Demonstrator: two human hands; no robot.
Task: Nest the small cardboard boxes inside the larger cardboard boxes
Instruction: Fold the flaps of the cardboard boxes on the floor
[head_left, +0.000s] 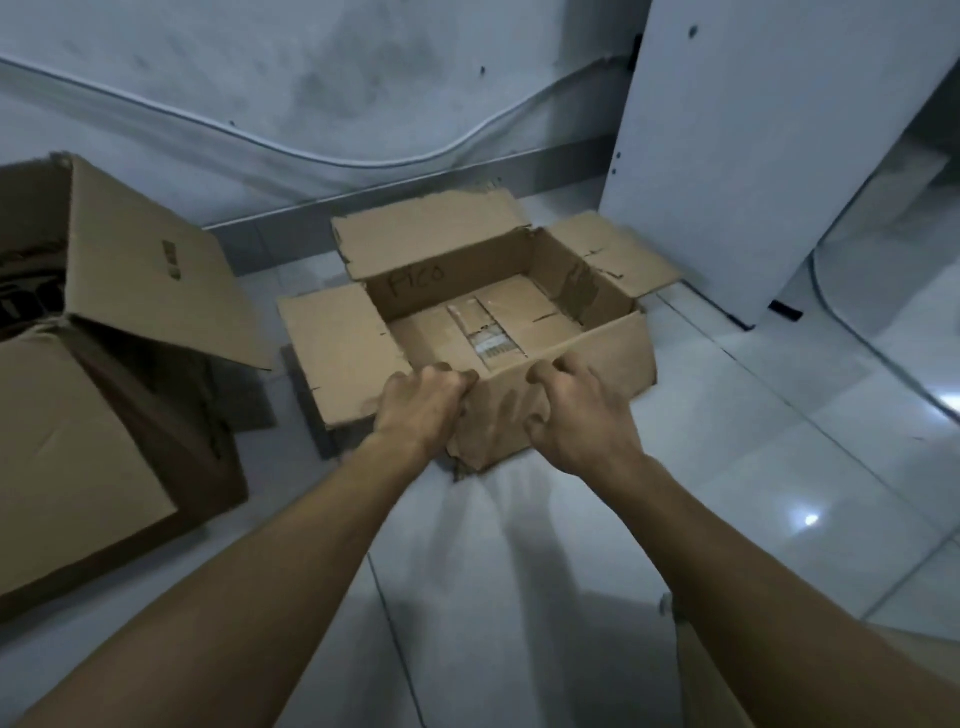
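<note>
Small cardboard box (483, 312), flaps open, near rim grasped by left hand (421, 410) and right hand (576, 415); larger cardboard box (104, 395) left

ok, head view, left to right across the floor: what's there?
Large cardboard box with raised flap → small open cardboard box, near wall gripped by left hand then right hand → white panel leaning against the wall.

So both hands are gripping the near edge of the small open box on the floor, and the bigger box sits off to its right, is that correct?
Not quite. The head view shows the bigger box off to the left of the small open box, not the right. The rest holds: the left hand and right hand both grip its near edge, on the floor.
</note>
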